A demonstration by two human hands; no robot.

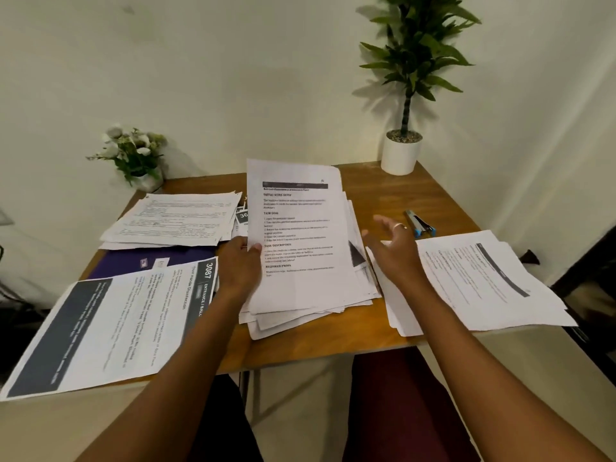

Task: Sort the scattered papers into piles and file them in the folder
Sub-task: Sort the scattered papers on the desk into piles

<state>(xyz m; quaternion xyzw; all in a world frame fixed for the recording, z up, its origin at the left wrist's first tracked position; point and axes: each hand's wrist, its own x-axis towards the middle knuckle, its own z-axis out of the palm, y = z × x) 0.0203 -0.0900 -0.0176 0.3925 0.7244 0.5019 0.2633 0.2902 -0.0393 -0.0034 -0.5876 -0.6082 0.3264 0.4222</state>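
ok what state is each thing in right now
left hand: pinches printed white sheet, tilted up
right hand: open, holds nothing
middle white paper pile: uneven, edges fanned
dark purple folder: flat, partly covered
blue and grey stapler: lying on wooden table

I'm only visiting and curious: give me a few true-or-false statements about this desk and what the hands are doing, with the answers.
1. The left hand grips a printed sheet by its edge. True.
2. The right hand holds the stapler. False: it is open and holds nothing; the stapler lies on the table beyond it.
3. The purple folder lies partly under loose papers. True.
4. The tall plant stands in a black pot. False: its pot is white.
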